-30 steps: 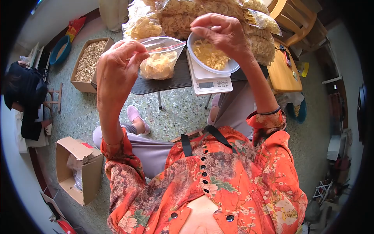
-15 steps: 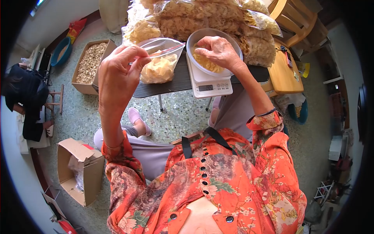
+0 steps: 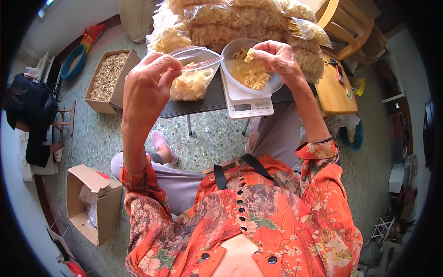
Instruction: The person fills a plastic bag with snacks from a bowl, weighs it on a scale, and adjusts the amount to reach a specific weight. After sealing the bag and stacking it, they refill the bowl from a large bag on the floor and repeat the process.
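The right grip point(image 3: 279, 59) pinches pale flakes point(image 3: 249, 56), likely light and brittle, over the bowl point(image 3: 276, 85) at the counter's point(image 3: 177, 110) near edge, while the left grip point(image 3: 150, 85) pinches the probably slippery, limp bag point(image 3: 211, 74) beside it by its rim, the suitable hold.

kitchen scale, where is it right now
In the head view, the kitchen scale sits just right of centre on the dark table, under the bowl and right of the bag.
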Available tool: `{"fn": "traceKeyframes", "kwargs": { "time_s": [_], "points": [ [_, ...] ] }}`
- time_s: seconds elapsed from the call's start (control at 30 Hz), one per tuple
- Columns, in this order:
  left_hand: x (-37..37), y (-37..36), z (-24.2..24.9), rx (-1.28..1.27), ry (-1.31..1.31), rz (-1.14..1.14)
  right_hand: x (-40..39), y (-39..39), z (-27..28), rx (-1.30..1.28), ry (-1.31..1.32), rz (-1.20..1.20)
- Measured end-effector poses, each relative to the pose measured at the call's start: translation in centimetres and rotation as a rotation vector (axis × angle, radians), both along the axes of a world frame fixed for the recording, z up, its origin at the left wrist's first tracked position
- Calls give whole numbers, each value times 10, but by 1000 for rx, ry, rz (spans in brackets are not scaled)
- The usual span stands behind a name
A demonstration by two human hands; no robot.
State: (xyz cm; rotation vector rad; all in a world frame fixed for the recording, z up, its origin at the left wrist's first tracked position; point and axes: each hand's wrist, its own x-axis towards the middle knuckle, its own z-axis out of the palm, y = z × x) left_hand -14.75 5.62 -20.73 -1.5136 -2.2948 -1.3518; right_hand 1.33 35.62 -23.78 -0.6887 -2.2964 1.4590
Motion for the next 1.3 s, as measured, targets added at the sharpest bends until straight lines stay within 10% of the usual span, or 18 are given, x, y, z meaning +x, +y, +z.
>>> {"fn": "traceKeyframes", "kwargs": {
  "time_s": [0.27, 0.53, 0.73, 1.03, 1.3],
  "points": [
    [1, 2, -1, 74, -34, 23, -10, -37, 44, -283, 319, 114],
    [-2, -2, -1, 10, 63, 5, -55, -120, 46, 654, 152, 188],
    [-6, -5, -2, 30, 43, 56, -57, -99, 36, 791, 633, 168],
    [-1, 0, -3, 28, 39, 85, 17, -20, 19, 596, -139, 268],
    [1, 2, -4, 3, 53, 31, 16, -2, -1, 881, -289, 349]
  ]
}}
